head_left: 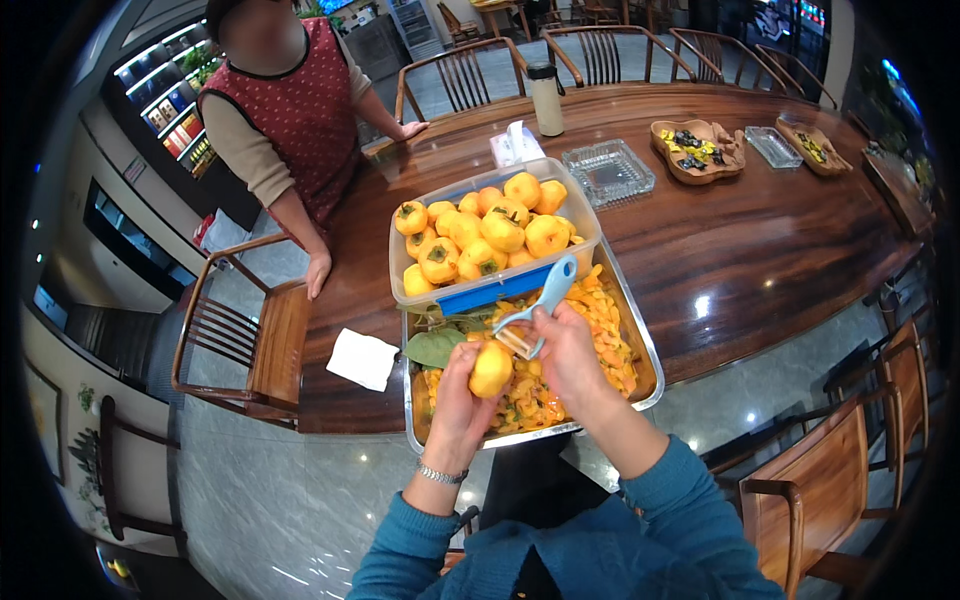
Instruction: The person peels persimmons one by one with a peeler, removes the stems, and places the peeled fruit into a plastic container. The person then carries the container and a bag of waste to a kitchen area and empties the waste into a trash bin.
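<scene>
My left hand point(455, 402) is wrapped round a yellow-orange persimmon point(491, 369) above the peelings. In my right hand point(570, 352) is a light blue peeler point(556, 283), its handle pointing up and away and its blade close beside the fruit. Whether the blade touches the fruit I cannot tell. Below both hands, a steel tray point(651, 385) holds a heap of orange peelings point(605, 325) and some green leaves point(435, 347). A clear plastic bin point(402, 284) full of persimmons point(503, 228) rests over the tray's far part.
A white napkin point(362, 360) lies left of the tray. Beyond the bin stand a tissue pack point(515, 147), a flask point(546, 100), a glass ashtray point(608, 172) and a wooden snack dish point(697, 152). At the far left a person point(290, 110) leans on the table, beside a wooden chair point(283, 340).
</scene>
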A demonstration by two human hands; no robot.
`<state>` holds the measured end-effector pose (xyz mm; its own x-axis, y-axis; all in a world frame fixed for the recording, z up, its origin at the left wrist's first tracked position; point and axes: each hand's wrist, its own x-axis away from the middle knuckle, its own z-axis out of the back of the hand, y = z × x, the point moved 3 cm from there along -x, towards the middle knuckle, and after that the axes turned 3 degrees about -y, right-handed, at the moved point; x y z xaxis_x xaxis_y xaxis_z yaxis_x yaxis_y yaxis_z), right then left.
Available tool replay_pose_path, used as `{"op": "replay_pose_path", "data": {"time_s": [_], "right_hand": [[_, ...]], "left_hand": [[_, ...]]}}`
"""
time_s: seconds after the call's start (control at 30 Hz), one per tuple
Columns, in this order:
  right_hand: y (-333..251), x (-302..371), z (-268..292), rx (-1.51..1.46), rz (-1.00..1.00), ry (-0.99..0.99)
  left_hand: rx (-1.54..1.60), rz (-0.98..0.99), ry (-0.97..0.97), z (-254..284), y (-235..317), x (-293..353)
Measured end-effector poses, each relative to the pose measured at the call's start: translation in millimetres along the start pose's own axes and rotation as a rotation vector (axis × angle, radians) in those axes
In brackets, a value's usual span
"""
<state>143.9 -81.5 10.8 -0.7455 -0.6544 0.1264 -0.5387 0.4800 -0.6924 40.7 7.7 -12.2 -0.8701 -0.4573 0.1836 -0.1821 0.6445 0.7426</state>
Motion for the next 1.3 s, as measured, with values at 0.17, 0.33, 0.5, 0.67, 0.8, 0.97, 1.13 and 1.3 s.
{"op": "replay_pose_path", "data": {"time_s": [0.17, 0.33, 0.5, 0.67, 0.8, 0.97, 1.13, 1.3], "right_hand": [[-6.5, 3.4, 0.8, -0.093, 0.026, -0.169], [-3.1, 0.7, -0.7, 0.103, 0.017, -0.229], [-7.9, -9.3, 9.0, 0.020, 0.002, -0.092], [-13.1, 5.6, -10.0, 0.175, 0.090, -0.354], [-9.5, 13.7, -21.6, 0.340, 0.091, -0.370], [-2.9, 7.9, -10.1, 0.299, 0.062, -0.268], [-0.3, -6.4, 11.4, 0.082, -0.078, -0.073], [-5.8, 3.1, -0.9, 0.038, 0.042, -0.197]], "left_hand": [[-0.078, -0.078, -0.110, -4.2, 5.1, -1.7], [-0.095, -0.034, -0.046, -6.4, 2.8, 1.0], [-0.232, -0.134, -0.148, -8.7, 9.5, 5.9], [-0.437, -0.265, -0.008, -7.9, 13.0, 2.7], [-0.414, -0.282, 0.120, -4.2, 11.4, 1.4], [-0.309, -0.225, 0.067, -1.6, 8.4, 0.6], [-0.252, -0.138, -0.027, -3.5, 11.0, 3.8], [-0.047, -0.097, -0.076, -8.6, 15.3, 0.6]]}}
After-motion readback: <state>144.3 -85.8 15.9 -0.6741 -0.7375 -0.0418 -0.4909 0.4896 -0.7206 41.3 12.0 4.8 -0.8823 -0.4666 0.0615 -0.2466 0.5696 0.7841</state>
